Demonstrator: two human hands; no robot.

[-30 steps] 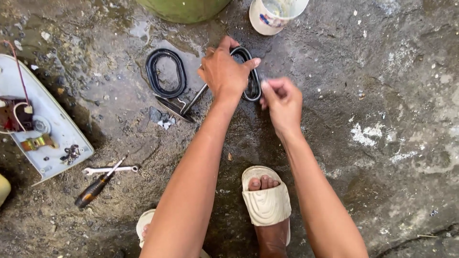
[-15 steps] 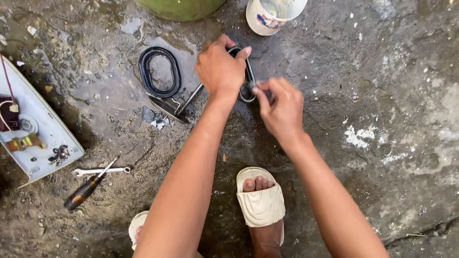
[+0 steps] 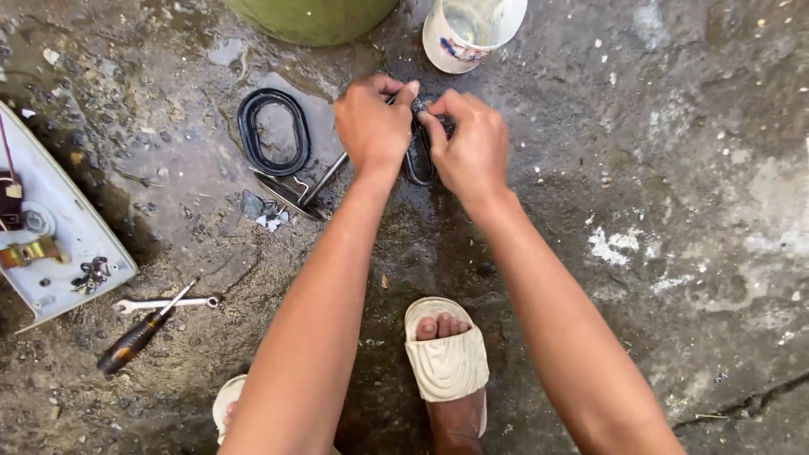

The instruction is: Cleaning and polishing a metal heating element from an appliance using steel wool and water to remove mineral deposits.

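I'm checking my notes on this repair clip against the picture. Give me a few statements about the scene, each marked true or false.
1. Both hands meet over a dark looped part on the wet concrete. True: the left hand and right hand pinch a small piece together above the dark loop.
2. The screwdriver is in the right hand. False: the screwdriver lies on the ground by a small wrench.
3. A black oval ring lies left of the hands. True.
4. The white cup lies tipped over. False: it stands upright.
5. The person is barefoot. False: a pale sandal is worn.
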